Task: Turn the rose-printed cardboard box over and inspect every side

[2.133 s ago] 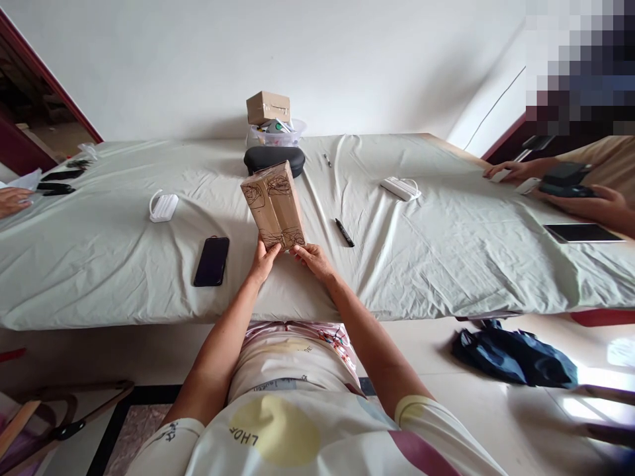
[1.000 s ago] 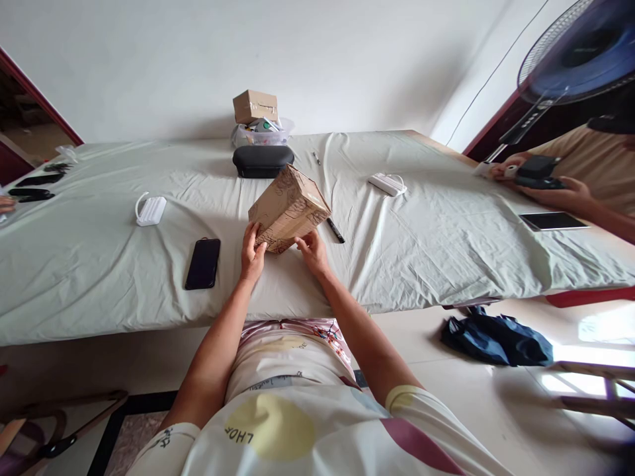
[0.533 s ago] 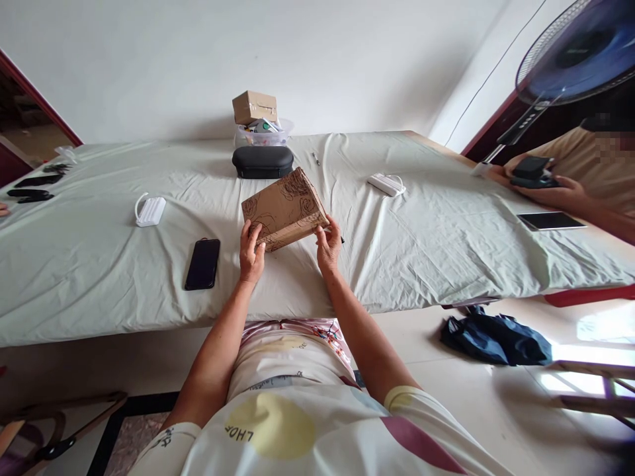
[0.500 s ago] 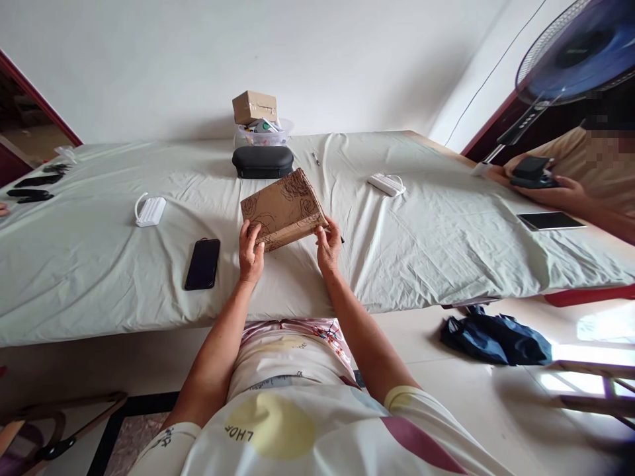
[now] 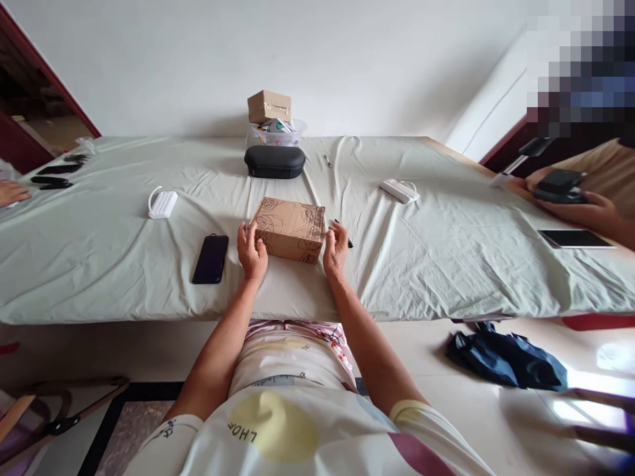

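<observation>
A brown cardboard box (image 5: 290, 231) with dark swirling line drawings lies flat on the cloth in front of me. My left hand (image 5: 252, 252) is at its left end, fingers apart, with the thumb by the front corner; whether it touches the box I cannot tell. At the right end, my right hand (image 5: 336, 249) is open, fingers a little bent, with a narrow gap to the cardboard. A dark pen (image 5: 350, 242) is partly hidden behind that hand. Left of my left hand lies a black phone (image 5: 210, 259).
Behind the box stand a black case (image 5: 274, 162) and a plastic tub (image 5: 280, 137) topped by a smaller carton (image 5: 269, 106). White power banks (image 5: 163, 204) lie on either side. At right a person's hand (image 5: 598, 208) holds a dark device above a tablet (image 5: 575, 238). Another hand (image 5: 12, 192) shows at far left.
The box has gone from tilted and gripped between both hands to lying flat on the table. My fingers have loosened at its ends. The whole view has shifted slightly.
</observation>
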`<state>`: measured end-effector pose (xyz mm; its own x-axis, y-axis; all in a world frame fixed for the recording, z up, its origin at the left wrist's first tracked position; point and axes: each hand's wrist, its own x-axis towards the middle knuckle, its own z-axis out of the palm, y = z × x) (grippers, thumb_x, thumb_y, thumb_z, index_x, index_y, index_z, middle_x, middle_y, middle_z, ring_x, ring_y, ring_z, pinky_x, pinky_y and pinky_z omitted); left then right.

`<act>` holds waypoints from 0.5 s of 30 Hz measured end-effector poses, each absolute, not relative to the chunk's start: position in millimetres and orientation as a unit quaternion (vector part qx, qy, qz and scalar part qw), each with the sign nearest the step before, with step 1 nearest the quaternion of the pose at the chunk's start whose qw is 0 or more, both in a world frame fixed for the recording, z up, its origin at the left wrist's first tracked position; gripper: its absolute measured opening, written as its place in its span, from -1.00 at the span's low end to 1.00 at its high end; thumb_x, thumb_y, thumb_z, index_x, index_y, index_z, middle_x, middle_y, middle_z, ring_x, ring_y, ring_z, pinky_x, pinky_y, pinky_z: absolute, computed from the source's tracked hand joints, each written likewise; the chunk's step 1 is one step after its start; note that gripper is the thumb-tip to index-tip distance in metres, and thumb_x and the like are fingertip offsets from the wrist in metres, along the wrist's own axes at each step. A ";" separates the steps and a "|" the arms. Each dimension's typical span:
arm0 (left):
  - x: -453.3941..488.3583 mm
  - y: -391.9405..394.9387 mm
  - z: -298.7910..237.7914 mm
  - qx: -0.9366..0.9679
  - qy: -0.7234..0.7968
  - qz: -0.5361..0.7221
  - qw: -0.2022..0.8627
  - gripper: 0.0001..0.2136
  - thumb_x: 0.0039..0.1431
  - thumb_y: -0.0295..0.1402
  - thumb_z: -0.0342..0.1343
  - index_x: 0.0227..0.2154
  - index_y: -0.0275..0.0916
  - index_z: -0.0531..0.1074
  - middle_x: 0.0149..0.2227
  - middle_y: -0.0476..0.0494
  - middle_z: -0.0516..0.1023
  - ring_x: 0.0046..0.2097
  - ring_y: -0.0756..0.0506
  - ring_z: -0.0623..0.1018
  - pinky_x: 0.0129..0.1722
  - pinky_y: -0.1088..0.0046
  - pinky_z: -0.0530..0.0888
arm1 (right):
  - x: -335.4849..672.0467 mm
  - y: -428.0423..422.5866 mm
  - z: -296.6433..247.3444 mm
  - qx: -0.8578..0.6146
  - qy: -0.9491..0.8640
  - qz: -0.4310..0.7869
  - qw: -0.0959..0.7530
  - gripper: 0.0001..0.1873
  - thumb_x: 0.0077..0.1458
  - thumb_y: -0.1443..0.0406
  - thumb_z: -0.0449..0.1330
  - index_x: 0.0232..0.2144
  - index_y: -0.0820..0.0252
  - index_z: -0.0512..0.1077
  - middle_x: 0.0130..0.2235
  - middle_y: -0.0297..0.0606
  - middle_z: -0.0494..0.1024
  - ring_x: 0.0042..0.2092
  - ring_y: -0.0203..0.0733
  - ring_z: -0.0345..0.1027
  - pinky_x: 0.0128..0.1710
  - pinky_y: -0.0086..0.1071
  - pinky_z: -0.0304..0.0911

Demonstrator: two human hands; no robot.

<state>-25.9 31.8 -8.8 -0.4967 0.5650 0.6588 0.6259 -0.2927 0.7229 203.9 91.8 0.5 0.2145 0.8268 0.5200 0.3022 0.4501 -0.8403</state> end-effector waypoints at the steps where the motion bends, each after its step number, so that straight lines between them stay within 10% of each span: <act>1: -23.9 31.0 -7.8 -0.499 -0.599 -0.625 0.030 -0.60 0.41 -0.19 0.08 0.21 -0.17 0.52 0.44 -0.33 0.32 0.51 -0.32 0.24 0.53 0.03 0.13 | 204.6 93.0 -0.4 -0.469 -0.590 0.206 0.624 -0.38 0.41 -0.14 -0.06 0.22 0.12 0.38 0.13 0.00 0.50 0.13 0.00 0.42 0.14 -0.11 0.39; 9: 3.5 22.0 -2.2 -0.606 -0.539 -0.583 -0.052 -0.63 0.30 -0.04 0.26 0.06 -0.08 0.66 0.22 -0.36 0.51 0.40 -0.43 0.38 0.52 -0.09 0.08 | 200.7 84.6 7.7 -0.383 -0.674 0.179 0.605 -0.52 0.44 -0.06 0.02 -0.03 0.07 0.60 -0.06 -0.08 0.58 0.03 0.00 0.47 0.13 -0.04 0.43; 15: 0.4 16.1 4.8 -0.619 -0.515 -0.592 -0.041 -0.35 0.17 0.22 0.29 0.14 -0.14 0.57 0.43 -0.37 0.29 0.51 -0.46 0.19 0.55 -0.07 0.02 | 181.1 61.6 9.0 -0.294 -0.791 0.176 0.506 -0.53 0.41 -0.02 0.10 0.09 0.08 0.61 -0.07 -0.03 0.63 -0.09 0.01 0.51 0.01 -0.06 0.49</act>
